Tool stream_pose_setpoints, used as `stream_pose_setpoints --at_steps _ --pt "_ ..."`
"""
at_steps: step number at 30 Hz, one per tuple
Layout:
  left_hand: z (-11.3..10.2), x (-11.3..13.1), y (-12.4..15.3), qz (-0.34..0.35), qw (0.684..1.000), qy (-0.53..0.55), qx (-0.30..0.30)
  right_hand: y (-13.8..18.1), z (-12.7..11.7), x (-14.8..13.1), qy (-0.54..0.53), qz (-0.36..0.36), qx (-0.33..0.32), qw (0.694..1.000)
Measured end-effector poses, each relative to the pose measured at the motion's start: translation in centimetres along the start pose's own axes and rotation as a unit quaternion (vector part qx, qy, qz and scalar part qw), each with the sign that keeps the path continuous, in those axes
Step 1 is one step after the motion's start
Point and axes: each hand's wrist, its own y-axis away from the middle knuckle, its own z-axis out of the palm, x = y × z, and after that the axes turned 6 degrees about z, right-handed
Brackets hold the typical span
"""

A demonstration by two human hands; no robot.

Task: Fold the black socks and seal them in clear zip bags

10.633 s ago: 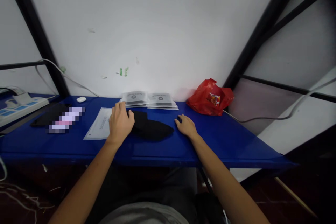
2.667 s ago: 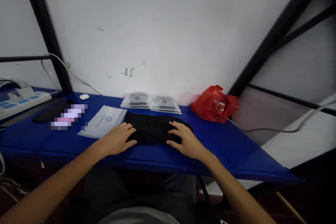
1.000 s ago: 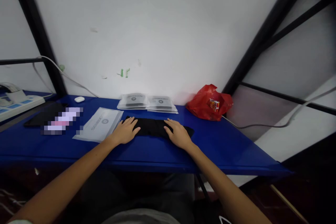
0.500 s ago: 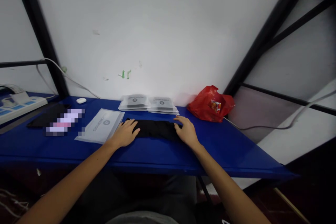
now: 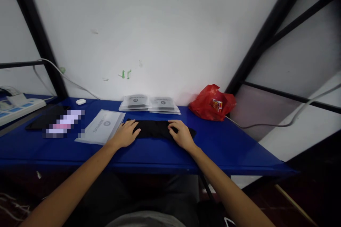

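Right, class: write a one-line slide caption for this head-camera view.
The left hand and right hand rest flat on a folded black cloth on the blue table, clear bag alongside.

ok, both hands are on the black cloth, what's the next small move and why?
Probably fold the right end of the cloth over toward the left. It lies as a long narrow strip on the table, left hand flat on one end, right hand on the other, and it looks too long for the bag beside it.

black cloth: now narrow strip | right hand: shifted inward
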Motion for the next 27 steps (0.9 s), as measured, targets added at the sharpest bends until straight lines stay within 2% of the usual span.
stream_pose_setpoints --at_steps 8,14,20,23,27 --pt "0.1 -0.1 -0.1 -0.002 1.0 0.0 -0.003 0.1 0.1 0.2 -0.014 0.003 -0.003 1.0" --pt "-0.2 0.0 -0.1 -0.004 1.0 0.002 -0.016 0.1 0.4 0.6 0.013 -0.023 -0.036 0.999" --pt "-0.4 0.1 -0.1 -0.007 1.0 -0.008 -0.022 0.3 0.6 0.9 0.026 -0.009 -0.051 0.998" --pt "-1.1 0.5 0.0 -0.005 0.999 -0.034 -0.032 0.2 0.5 1.0 0.047 -0.01 -0.077 0.996" --pt "-3.0 1.5 0.3 0.0 0.995 -0.075 -0.07 -0.5 -0.1 1.5 0.049 -0.012 -0.128 0.991"
